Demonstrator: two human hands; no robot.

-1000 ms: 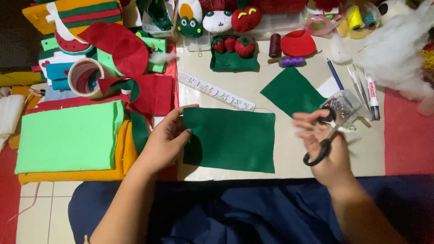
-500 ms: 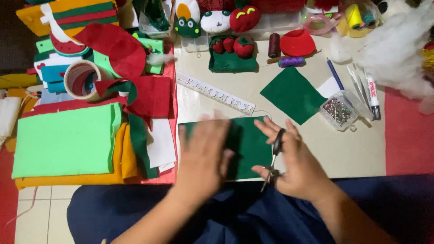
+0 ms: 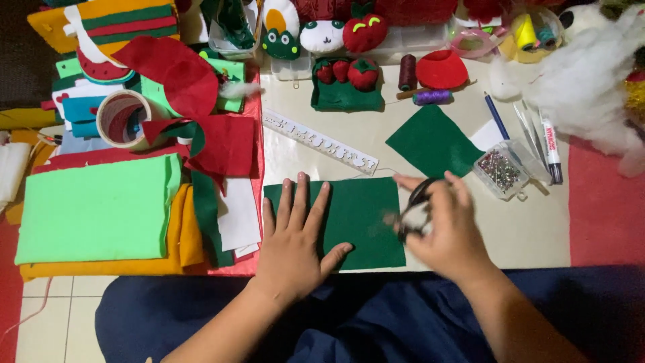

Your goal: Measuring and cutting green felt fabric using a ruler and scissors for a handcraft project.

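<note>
Left hand (image 3: 295, 238) flat on green felt (image 3: 363, 218), right hand (image 3: 447, 228) gripping scissors (image 3: 413, 208)

A cream table (image 3: 537, 235) over pale, apparently tiled floor (image 3: 47, 316).

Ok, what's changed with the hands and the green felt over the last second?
The left hand moved from the edge of the dark green felt sheet onto it, pressing flat. The right hand brought the black-handled scissors down from beside the pin box to the sheet's right edge. Ruler and pin box stayed put.
</note>
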